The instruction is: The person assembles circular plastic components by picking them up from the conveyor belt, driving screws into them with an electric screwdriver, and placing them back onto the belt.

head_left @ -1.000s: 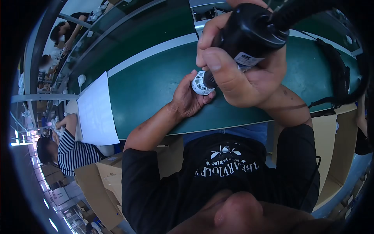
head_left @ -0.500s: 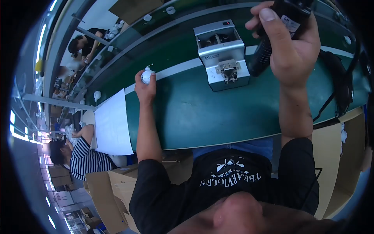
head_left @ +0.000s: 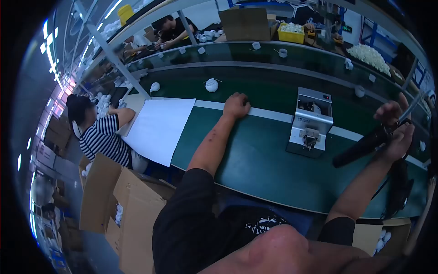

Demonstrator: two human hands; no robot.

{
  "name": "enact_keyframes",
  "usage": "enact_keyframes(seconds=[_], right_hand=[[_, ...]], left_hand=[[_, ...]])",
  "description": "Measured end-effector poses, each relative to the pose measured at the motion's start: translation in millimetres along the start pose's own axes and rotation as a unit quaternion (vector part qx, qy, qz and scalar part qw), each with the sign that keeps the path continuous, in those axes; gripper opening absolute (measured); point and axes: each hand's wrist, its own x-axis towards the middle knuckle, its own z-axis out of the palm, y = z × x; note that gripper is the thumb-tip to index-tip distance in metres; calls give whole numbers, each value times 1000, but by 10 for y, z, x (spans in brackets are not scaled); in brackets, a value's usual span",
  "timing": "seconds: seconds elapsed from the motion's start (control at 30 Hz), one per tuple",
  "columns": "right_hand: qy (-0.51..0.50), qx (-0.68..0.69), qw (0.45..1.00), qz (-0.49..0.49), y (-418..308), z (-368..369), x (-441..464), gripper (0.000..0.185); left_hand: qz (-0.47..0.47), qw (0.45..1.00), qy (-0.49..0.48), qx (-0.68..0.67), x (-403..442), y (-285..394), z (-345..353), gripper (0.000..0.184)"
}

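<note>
My left hand rests with curled fingers on the white strip along the green bench; nothing shows in it. Just beyond lies a white ball-shaped part with thin wires at its top, apart from the hand. To the right, my right hand grips a black tube-shaped tool that slants down and left. Some of its fingers are raised off the tool, whose exact kind I cannot make out. Between my hands stands a silver bench machine with a small red display.
A white sheet covers the bench's left end, near a person in a striped shirt. Open cardboard boxes stand below left. Across the belt are a yellow bin and another person. A dark cable hangs at right.
My left hand has let go of the white ball-shaped part, which now lies on the belt. The right hand has lowered the black tool toward the bench. The view has tilted up and left.
</note>
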Motion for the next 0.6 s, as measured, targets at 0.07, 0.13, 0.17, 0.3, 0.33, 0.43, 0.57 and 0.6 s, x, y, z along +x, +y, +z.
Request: enact_keyframes(seconds=[0.07,0.13,0.17,0.3,0.33,0.43,0.57,0.6], right_hand=[[-121,84,985,92,242,-391,103,84],[-134,85,967,200,569,-517,35,83],[-65,30,965,254,680,-550,-54,81],[338,-291,847,289,1564,-980,-439,45],[340,-443,797,229,1886,-1273,-771,38],[340,-536,759,142,1878,-1311,-848,29],[231,-609,732,199,1806,-1103,-855,25],[227,-611,730,205,1833,-1134,-870,25]], left_hand=[[-42,998,35,-42,-16,-17,-29,24],[-63,998,10,-20,-29,-20,-12,28],[-79,997,10,-26,-5,-53,34,29],[-212,974,29,-68,164,-16,-3,31],[-240,968,45,-62,188,47,-36,29],[-234,965,90,-78,326,116,83,28],[-148,972,118,-136,427,329,232,25],[-116,976,118,-145,404,339,294,24]])
